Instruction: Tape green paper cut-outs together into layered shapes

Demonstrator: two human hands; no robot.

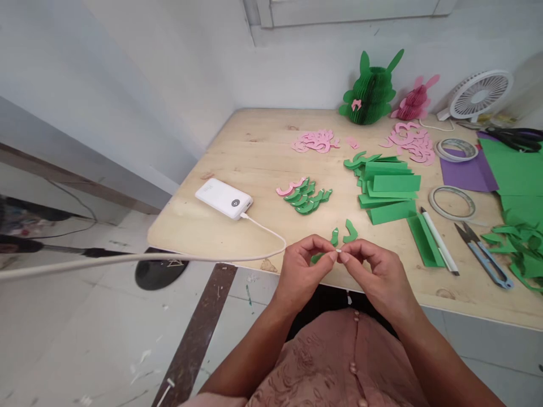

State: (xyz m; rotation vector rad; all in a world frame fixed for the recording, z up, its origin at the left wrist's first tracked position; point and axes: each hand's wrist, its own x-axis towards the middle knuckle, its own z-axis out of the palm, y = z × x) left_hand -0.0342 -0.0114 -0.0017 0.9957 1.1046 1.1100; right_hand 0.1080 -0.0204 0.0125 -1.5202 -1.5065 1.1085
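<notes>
Between the fingertips of my left hand [303, 271] and my right hand [379, 277] is a tiny white strip [338, 250], pinched from both sides; it looks like a bit of tape. Both hands are closed, just above the table's front edge. Right beyond them lie two green curved paper pieces, a smaller one [335, 237] with a white mark and a larger one [350, 232]. Part of another green piece [316, 258] shows by my left fingers. Farther off is a group of green curved pieces [311, 203] with white ends, beside a pink wavy piece [288, 188].
At left a white power bank [224, 198] trails a cable across the table edge. Rightward are folded green papers [394, 183], a pen [439, 240], blue-handled snips [483, 255] and tape rolls [452, 202]. Behind stand pink cutouts [316, 141], a green paper figure [369, 96] and a fan [479, 96].
</notes>
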